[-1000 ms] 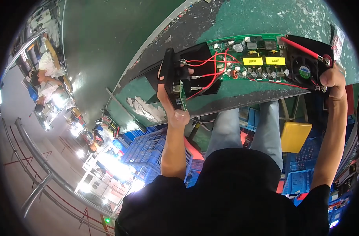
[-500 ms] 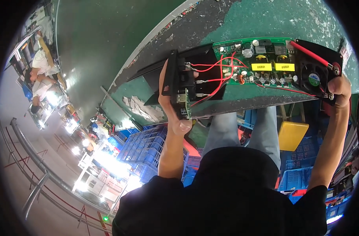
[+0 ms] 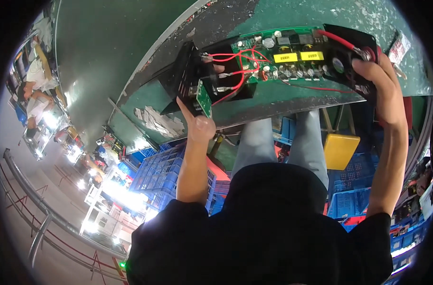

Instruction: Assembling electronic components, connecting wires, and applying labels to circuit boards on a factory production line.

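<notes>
Green and worn, the surface [image 3: 297, 97] carries an open black case [image 3: 211, 80] at its near edge. Inside the case lies a green circuit board [image 3: 292, 54] with two yellow labels, red wires [image 3: 235, 61] and a small fan [image 3: 338, 65] on the right. The left hand [image 3: 197, 121] is closed around the left end of the case, beside a small green board [image 3: 203, 98]. The right hand [image 3: 375, 71] grips the right end. Below the surface, blue crates [image 3: 164, 166] stand on the left; their contents cannot be seen.
</notes>
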